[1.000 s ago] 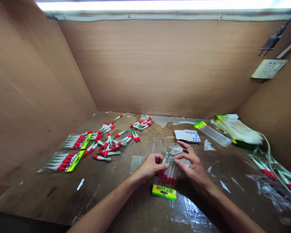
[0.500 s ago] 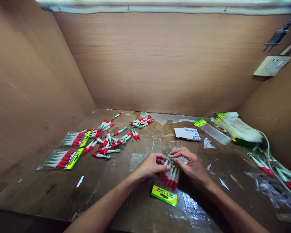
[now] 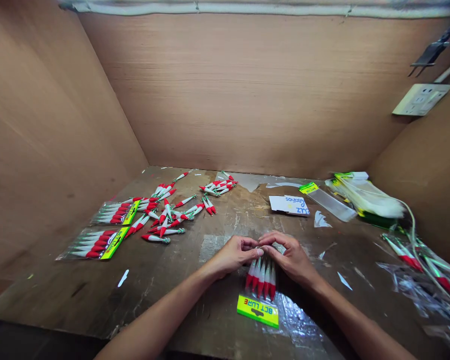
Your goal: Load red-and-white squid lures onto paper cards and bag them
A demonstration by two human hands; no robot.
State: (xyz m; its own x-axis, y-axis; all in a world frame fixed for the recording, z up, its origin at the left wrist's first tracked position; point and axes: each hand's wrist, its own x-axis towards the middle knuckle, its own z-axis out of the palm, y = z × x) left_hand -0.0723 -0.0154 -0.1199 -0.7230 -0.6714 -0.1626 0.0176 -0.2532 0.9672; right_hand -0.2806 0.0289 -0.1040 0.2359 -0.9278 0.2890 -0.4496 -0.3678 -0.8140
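Worktable: a scuffed wooden top; both hands rest near its front middle.
Loose lures: a scattered red-and-white heap beyond the left hand and off to its left, well apart from it.
Empty sleeves: a stack of clear bags with yellow-green headers, beyond the right hand and to its right. One sleeve lies apart on the nearer side.
Plastic tangle: crumpled film with red-tipped lures in it, to the right of the right hand. It is cut off by the picture's edge, so their number cannot be told.
Filled packs: two flat bags far to the left of the left hand, each holding a row of lures beside a yellow-green header.
Clear bag: lies flat just under both hands and holds five lures side by side, red tips toward the person.
Header: the yellow "BCT LURE" strip at the bag's near end, nearer the person than both hands.
Left hand: curled, its fingertips pinching the bag's far end.
Right hand: curled, pinching the same end, fingertips almost meeting the left's.
Note card: white with blue handwriting, beyond the right hand. The writing is upside down and unreadable.
Hidden: the fingertips cover the bag's mouth and the lures' hook ends, and the film itself barely shows.
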